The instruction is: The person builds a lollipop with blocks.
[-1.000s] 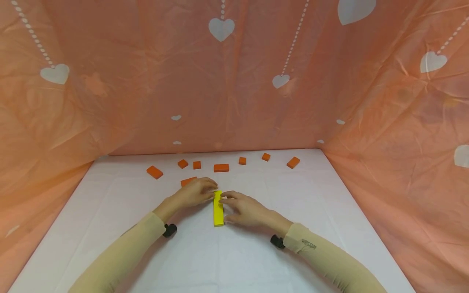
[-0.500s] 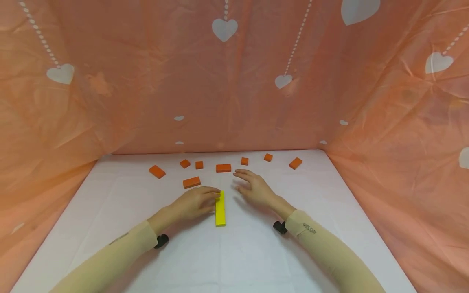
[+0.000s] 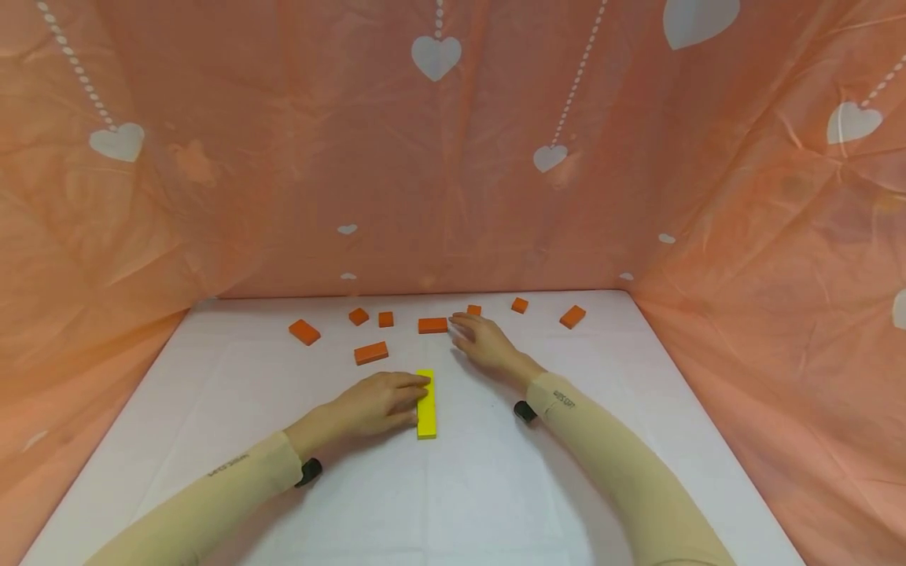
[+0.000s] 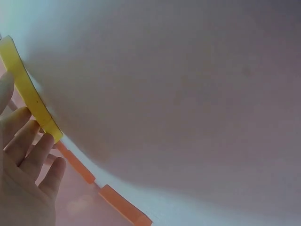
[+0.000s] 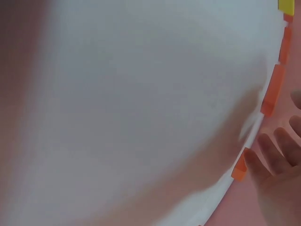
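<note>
- The yellow block [image 3: 427, 420] lies flat near the middle of the white tabletop [image 3: 481, 487], its long side running away from the person.
- The left hand [image 3: 371, 406] is at the block's left side; the fingers reach over its top at the far half, and the thumb lies by the edge nearer the person. These fingers are a little apart and gently bent, touching the block rather than clamped on it.
- The right hand [image 3: 488, 344] reaches to the back, its fingers loosely extended and slightly apart. They are just beside the right end of the middle orange block [image 3: 432, 325] and partly cover a small orange block [image 3: 474, 310]; I cannot tell whether they touch either.
- The front orange block [image 3: 371, 353] lies askew, between the yellow block and the back row.
- Further left are two small orange pieces [image 3: 385, 319] near each other, then the far-left orange block [image 3: 304, 332].
- On the right lie another small orange piece [image 3: 520, 305] and the far-right orange block [image 3: 572, 317], set at an angle.
- Behind hangs a peach sheet [image 3: 453, 189] printed with white hearts.
</note>
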{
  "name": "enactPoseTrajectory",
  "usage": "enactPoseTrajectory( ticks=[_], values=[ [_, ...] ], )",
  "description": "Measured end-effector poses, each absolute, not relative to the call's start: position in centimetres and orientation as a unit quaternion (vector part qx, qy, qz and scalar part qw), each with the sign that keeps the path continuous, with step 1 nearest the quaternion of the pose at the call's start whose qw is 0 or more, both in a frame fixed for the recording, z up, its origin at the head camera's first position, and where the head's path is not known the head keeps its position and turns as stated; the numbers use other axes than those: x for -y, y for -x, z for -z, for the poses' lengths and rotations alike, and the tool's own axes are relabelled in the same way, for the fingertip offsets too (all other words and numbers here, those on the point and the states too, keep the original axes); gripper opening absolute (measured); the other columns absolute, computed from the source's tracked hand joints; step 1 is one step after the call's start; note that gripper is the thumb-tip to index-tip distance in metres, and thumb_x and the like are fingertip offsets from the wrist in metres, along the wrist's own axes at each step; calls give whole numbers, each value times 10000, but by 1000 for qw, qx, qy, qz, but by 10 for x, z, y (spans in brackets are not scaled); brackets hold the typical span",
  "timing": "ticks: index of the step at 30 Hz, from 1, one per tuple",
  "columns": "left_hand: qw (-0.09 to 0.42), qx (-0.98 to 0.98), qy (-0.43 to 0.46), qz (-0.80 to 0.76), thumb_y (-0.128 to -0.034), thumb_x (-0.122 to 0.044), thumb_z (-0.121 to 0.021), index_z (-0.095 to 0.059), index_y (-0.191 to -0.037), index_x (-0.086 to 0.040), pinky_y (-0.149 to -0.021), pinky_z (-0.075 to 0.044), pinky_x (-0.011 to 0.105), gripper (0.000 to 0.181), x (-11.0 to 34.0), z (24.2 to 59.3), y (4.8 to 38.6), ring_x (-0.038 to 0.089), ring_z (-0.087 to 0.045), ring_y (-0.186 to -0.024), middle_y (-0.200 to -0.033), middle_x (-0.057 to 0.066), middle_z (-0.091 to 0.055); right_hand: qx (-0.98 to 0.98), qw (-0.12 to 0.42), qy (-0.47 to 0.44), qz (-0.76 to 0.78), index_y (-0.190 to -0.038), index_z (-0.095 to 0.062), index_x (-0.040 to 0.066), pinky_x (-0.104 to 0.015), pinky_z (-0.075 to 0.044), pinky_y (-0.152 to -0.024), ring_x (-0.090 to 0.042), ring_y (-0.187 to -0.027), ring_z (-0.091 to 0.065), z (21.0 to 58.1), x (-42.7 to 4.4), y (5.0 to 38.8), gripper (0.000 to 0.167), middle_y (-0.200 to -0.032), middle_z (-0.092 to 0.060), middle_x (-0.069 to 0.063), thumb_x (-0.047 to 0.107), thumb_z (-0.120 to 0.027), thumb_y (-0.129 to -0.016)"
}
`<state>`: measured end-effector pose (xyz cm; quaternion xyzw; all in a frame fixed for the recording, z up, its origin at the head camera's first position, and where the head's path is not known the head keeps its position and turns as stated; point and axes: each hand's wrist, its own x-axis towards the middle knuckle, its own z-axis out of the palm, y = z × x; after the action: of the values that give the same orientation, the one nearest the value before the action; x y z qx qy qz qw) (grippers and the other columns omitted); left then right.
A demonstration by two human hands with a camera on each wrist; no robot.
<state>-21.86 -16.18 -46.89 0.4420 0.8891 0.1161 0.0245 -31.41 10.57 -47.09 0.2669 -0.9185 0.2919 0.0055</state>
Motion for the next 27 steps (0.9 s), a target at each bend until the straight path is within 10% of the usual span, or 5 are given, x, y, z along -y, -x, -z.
enactPoseTrajectory(
  ticks=[27],
  values=[
    [16,-884,-452,-116,-942,-375,-779,-673,-1376,-39,-1098,-496,440,559,164,471,218,296,-555,-1373,-1512,91,-566,934,-1,-256,-251,-1330,-706,50,-458,-448,-1144,-303,-1340,-588,474,-84,342,334,-1391,-666,-119,159,-689,-1015]
  ],
)
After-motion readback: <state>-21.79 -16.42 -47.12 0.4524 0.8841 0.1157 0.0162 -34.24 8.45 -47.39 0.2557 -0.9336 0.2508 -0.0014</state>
